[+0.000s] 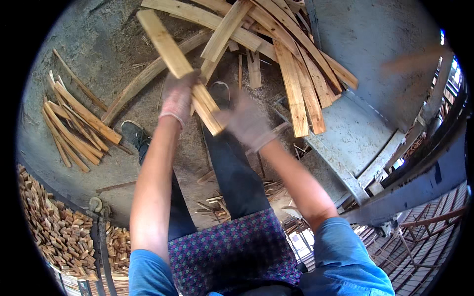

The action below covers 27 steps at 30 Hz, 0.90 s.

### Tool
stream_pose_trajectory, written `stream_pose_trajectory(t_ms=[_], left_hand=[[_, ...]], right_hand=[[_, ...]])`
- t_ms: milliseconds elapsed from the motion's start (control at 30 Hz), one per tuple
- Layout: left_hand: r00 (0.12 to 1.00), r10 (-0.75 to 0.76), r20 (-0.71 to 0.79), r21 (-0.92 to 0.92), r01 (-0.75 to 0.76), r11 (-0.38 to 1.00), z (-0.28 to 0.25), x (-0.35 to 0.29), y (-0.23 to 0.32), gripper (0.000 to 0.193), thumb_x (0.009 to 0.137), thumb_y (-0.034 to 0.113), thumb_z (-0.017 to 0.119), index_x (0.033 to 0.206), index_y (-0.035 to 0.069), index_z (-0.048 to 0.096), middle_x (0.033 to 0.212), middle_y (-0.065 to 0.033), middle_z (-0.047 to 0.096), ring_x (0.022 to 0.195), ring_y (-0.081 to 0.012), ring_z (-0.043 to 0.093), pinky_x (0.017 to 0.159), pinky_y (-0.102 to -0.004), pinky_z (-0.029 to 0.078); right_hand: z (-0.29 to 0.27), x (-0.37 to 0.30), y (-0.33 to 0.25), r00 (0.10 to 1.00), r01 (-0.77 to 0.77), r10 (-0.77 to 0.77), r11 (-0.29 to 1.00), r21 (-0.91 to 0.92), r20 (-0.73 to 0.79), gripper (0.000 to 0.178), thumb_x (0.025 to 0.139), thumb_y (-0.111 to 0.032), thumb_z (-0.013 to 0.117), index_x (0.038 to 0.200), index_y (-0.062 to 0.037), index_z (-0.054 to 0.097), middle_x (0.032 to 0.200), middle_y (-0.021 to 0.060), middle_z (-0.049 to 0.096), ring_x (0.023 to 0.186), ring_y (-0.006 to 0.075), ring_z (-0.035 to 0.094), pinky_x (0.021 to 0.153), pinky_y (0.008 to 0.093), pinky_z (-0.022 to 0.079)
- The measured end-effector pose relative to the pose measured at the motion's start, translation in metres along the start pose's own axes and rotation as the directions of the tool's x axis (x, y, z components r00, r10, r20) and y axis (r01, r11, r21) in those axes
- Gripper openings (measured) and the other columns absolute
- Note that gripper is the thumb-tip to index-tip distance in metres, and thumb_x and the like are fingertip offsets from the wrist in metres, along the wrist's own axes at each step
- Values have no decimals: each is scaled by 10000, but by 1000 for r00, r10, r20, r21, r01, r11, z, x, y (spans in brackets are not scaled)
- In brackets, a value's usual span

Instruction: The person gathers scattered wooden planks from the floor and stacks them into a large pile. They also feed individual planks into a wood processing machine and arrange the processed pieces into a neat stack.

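A pale wooden board (165,44) slants across the middle, its far end to the upper left and its near end above my thigh. My left hand (178,96), in a whitish glove with a pinkish cuff, is closed round it below its middle. Beside the board's near end is my gloved right hand (247,118), smeared by motion. Its fingers are too blurred to show whether they grip or only touch the wood. Beyond my hands lies a loose heap of long boards (291,84), several resting on a grey metal surface (345,133).
Thin wooden strips (74,123) lie bunched on the floor at the left, close to my shoe (133,132). Small wood blocks (54,222) are piled at the lower left. A metal beam (410,197) runs along the right. A patterned apron (232,246) covers my lap.
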<state>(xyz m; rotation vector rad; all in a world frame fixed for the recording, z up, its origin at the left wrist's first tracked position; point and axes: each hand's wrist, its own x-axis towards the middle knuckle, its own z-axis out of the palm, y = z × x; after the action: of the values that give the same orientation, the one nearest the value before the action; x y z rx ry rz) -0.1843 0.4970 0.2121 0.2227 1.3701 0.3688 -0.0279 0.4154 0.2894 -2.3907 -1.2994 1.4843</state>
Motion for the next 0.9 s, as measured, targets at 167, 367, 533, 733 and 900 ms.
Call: stream_pose_trajectory(t_ms=[167,367,533,733,900], left_hand=[[977,174,-126,294,-130,947,-55,56,-12,373,927,236,687,1185,-23,611,925,-137,715,756,-229,683,693,-365,562],[855,498,-142,772,-219,597,-81,67,-21,678,949,336,664,1491,25,402,1256,-275,643,1113,-412,656,982,-448,490],[925,375,58,604,-332,724,-70,8,-54,622,974,343,677,1450,-16,500,1329,-241,642,1186,-298,657,1022,-362,489],[954,31,298,-337,75,938,-18,-77,-19,509,1002,324,630,1358,-32,557,1209,-170,658,957,-227,670,878,-370,579],[974,56,221,-516,68,854,-57,-122,12,380,1033,270,581,1271,-23,549,1134,-156,664,966,-271,686,855,-445,595]], right_hand=[[-135,103,87,781,-479,8,649,-591,-624,863,883,-533,681,1482,22,402,1496,277,451,1328,434,504,1066,517,446],[-192,130,92,922,-364,128,602,-710,-365,703,842,-569,702,1199,32,627,1169,319,670,1127,421,657,969,487,516],[-113,73,31,908,-331,165,845,-420,-384,676,778,-559,762,1052,49,653,1008,283,720,948,427,711,844,485,554],[-2,-61,-56,999,-9,8,1000,-14,-51,632,770,-352,814,1236,6,582,1107,250,689,1056,423,669,884,478,524],[14,-124,-78,991,-52,43,997,64,128,449,843,-326,769,1123,0,637,961,246,705,956,420,692,832,458,540]])
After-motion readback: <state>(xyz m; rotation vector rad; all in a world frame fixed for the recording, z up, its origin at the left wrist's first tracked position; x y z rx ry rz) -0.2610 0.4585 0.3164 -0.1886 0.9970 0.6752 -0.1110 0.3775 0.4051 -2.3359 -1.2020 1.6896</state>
